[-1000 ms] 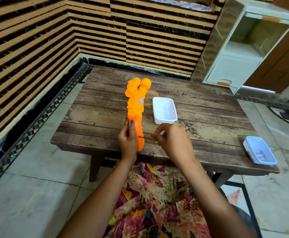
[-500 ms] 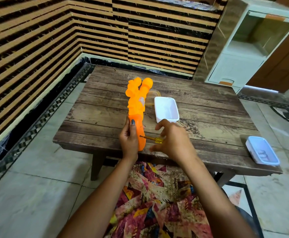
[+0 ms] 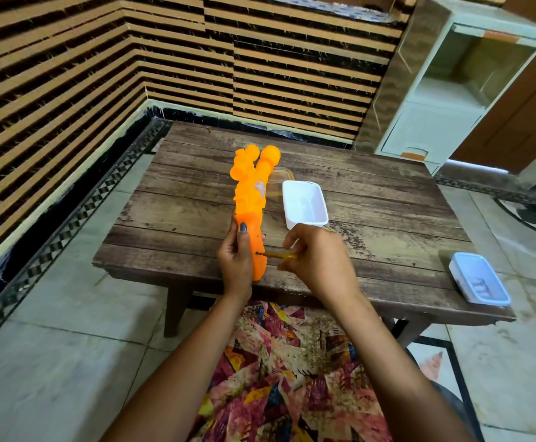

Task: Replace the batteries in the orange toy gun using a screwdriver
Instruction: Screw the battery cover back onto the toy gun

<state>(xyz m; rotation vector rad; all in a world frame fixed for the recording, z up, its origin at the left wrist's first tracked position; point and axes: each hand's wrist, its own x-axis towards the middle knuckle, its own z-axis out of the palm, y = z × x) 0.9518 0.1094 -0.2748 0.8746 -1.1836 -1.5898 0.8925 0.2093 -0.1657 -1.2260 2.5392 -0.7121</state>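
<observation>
Left hand [image 3: 236,260] grips gun [image 3: 252,202], axis 12–6. Right hand [image 3: 319,258] pinches screwdriver [image 3: 276,255], tip at 9 in the grip.

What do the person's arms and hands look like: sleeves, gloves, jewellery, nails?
The left forearm and right forearm are bare, no sleeve in view. The left hand and right hand wear no gloves; no watch, bracelet or ring shows. The left thumbnail carries dark grey polish; other nails cannot be judged.
</observation>
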